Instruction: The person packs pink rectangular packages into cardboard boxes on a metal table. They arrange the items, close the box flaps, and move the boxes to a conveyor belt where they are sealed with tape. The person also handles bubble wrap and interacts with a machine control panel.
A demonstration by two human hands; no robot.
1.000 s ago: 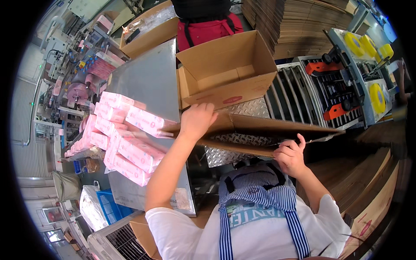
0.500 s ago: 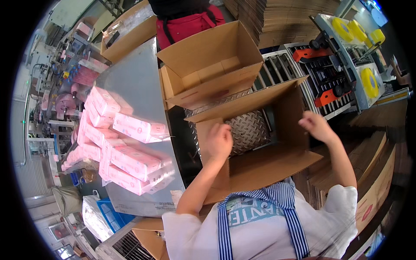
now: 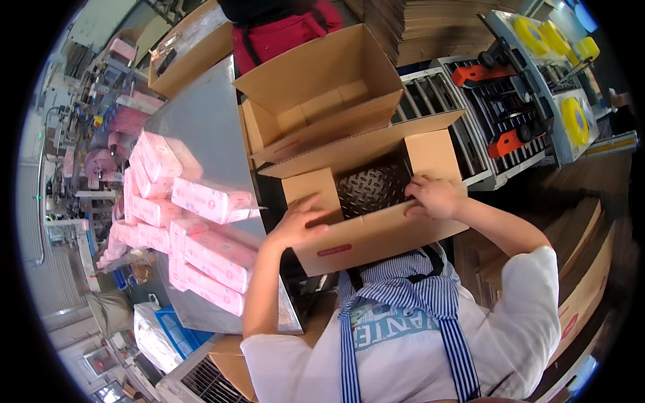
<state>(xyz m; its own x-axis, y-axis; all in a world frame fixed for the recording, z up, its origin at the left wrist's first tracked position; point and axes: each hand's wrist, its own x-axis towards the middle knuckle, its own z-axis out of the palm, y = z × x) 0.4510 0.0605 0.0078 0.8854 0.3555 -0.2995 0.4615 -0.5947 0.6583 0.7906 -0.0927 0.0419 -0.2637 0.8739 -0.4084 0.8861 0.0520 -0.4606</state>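
Both my hands are on the open brown cardboard box (image 3: 379, 238) right in front of me, so neither is nearer. It lies btwn them, long axis running L to R across my body, R end angled a bit farther away. My L hand (image 3: 295, 221) has fingers loosely spread, nothing clasped, at the box's near L corner by the short end panel. My R hand (image 3: 437, 196) is bent over its near wall toward the R end; can't tell if it's pinching or just resting. Thru the box's middle I see dark diamond-tread metal plate (image 3: 366, 191).

Beyond the box, just behind: a 2nd open brown cardboard box (image 3: 295, 74), approx. parallel. L of the box: a pile of pink-and-white plastic-wrapped packs (image 3: 215, 258) on a grey sheet-metal table (image 3: 201, 107). R of and beyond it: a metal roller conveyor (image 3: 437, 101) w/ orange parts.

Labels: a red oval mark (image 3: 334, 250) w/ pale print on the box's near wall, too small to read; packs have pink print, also illegible from here.
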